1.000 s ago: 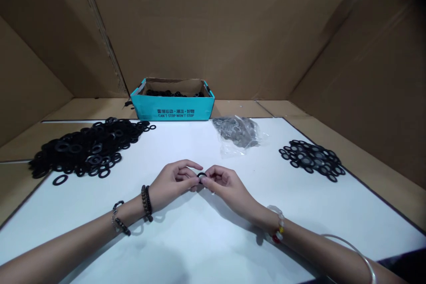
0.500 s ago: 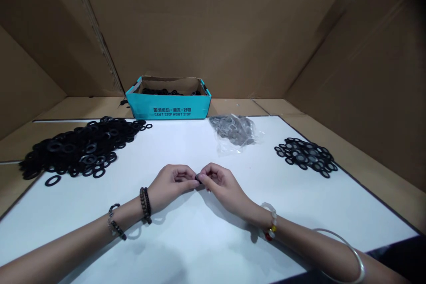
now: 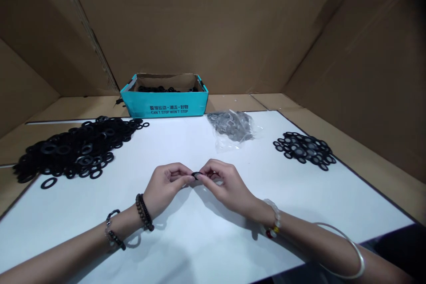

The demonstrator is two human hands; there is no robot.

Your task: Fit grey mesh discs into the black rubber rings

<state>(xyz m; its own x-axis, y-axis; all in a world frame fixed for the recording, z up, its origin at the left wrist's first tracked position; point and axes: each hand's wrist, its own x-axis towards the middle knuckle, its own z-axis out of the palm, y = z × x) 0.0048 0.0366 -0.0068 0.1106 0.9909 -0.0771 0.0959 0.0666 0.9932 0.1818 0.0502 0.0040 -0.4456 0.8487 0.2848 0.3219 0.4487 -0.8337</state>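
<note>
Between my two hands, above the white board, is a small black rubber ring (image 3: 196, 176) with a greyish disc showing inside it. My left hand (image 3: 169, 183) pinches the ring's left edge between thumb and fingers. From the other side, my right hand (image 3: 226, 184) grips it the same way, its thumb over the near face. My fingertips cover parts of both edges. To the left lies a large heap of black rings (image 3: 76, 146). A smaller pile of black rings with grey centres (image 3: 304, 148) lies on the right.
At the back stands a turquoise box (image 3: 166, 104) with black rings inside. A clear plastic bag of grey discs (image 3: 233, 126) lies right of it. One loose ring (image 3: 49, 183) sits before the left heap. Cardboard walls (image 3: 206, 22) surround the white board (image 3: 186, 239).
My hands have drawn slightly apart, and the ring now shows more, its grey centre visible between my fingertips. The whole view has shifted a little.
</note>
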